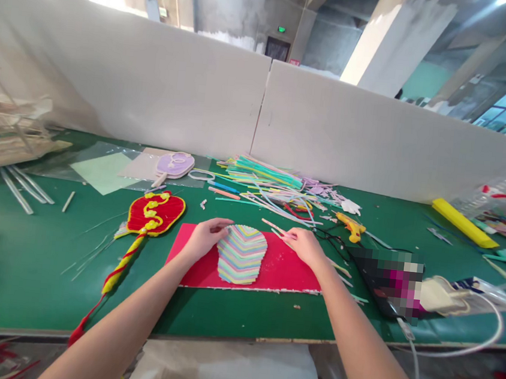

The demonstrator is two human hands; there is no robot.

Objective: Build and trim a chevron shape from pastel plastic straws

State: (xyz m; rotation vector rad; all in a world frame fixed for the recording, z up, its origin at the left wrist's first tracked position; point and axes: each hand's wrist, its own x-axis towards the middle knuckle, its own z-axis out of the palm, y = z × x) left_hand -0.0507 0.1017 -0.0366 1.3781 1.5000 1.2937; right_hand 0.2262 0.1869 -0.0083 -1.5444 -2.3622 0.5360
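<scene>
A fan-shaped piece with zigzag pastel stripes lies flat on a red board. My left hand is at its upper left edge, fingers curled in and fingertips touching that edge; whether they pinch it firmly is hard to see. To the right of the piece, above the board, my right hand is closed on thin pale pinkish strips whose ends stick out toward the left. Those strips are too small to identify closely. Small white crumbs dot the red surface near this hand.
A red fan with yellow trim lies left, a purple fan behind it. Several pastel pipe cleaners are heaped at the back. An orange glue gun, a black phone-like device and a yellow bar lie right.
</scene>
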